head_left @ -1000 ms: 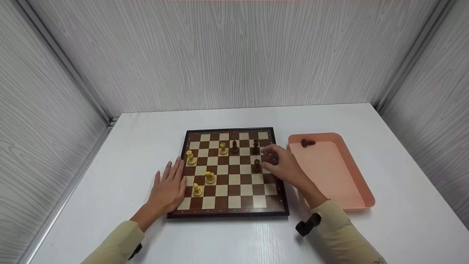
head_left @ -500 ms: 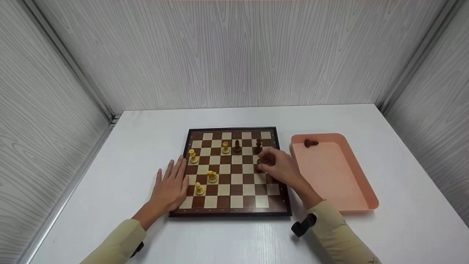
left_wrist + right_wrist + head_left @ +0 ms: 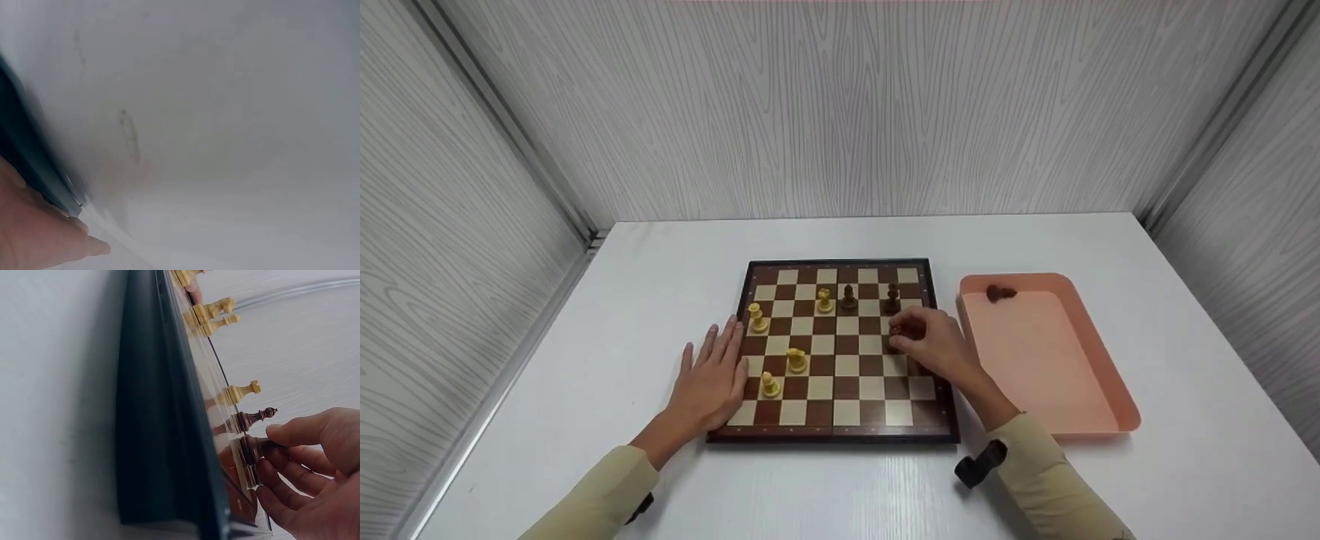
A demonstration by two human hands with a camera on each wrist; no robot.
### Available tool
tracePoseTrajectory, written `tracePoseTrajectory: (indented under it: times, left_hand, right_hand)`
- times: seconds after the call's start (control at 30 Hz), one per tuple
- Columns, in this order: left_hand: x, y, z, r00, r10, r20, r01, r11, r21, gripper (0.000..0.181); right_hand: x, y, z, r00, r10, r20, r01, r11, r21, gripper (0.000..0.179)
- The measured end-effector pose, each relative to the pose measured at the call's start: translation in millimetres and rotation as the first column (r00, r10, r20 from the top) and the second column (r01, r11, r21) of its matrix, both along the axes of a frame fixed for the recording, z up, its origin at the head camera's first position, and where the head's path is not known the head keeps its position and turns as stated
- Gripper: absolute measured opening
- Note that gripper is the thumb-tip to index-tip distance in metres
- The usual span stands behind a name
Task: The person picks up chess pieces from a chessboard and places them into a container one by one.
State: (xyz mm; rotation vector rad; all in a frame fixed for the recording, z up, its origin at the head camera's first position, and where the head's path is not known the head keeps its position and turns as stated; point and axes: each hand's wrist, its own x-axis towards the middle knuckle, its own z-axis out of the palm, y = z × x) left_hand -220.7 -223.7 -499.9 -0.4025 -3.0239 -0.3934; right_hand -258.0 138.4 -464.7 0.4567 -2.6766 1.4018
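My right hand (image 3: 941, 346) pinches a dark brown chess piece (image 3: 254, 449) between thumb and fingers. That piece stands near the right side of the chessboard (image 3: 847, 411), its top hidden by the fingertips. My left hand (image 3: 706, 386) rests with straight fingers along the board's left edge. Two more dark pieces stand farther back: a bishop-like piece (image 3: 849, 300) and a taller piece (image 3: 892, 300). On the left half are a cream knight (image 3: 796, 361), a smaller cream piece (image 3: 769, 386), a cream piece (image 3: 757, 319) by the edge and another cream piece (image 3: 824, 301).
A pink tray (image 3: 1110, 375) stands right of the board, under part of the right forearm's reach. One dark chess piece (image 3: 1001, 292) lies on its side at the tray's back. White panels (image 3: 840, 112) enclose the white table (image 3: 585, 360) behind and at both sides.
My right hand has come from beside the dark chess piece onto it and now pinches its top. The left hand keeps its place on the board's edge. The view has shifted slightly.
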Motion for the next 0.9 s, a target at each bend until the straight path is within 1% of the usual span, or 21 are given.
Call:
tracePoseTrajectory:
  times: [0.17, 0.43, 0.67, 0.9]
  left_hand:
    - [-1.4, 0.3, 0.5, 1.0, -0.003, -0.004, 0.003, 1.0, 0.006, 0.061]
    - [0.0, -0.1, -0.9, 1.0, -0.004, -0.001, 0.004, 1.0, -0.004, 0.061]
    - [-2.2, -0.2, -0.2, 1.0, -0.003, -0.003, 0.003, 1.0, -0.002, 0.061]
    - [-1.3, -1.0, -2.2, 1.0, -0.001, -0.004, 0.001, 1.0, 0.008, 0.061]
  right_hand:
    - [-0.2, -0.2, 1.3, 1.0, -0.019, 0.004, 0.019, 1.0, 0.0, 0.019]
    - [0.4, 1.2, -1.2, 1.0, -0.006, -0.007, 0.005, 1.0, -0.014, 0.022]
    - [3.2, 0.8, 10.8, 0.998, -0.023, -0.059, 0.022, 1.0, -0.02, 0.019]
    - [5.5, -0.2, 16.9, 0.999, -0.002, -0.051, -0.001, 0.998, -0.058, 0.019]
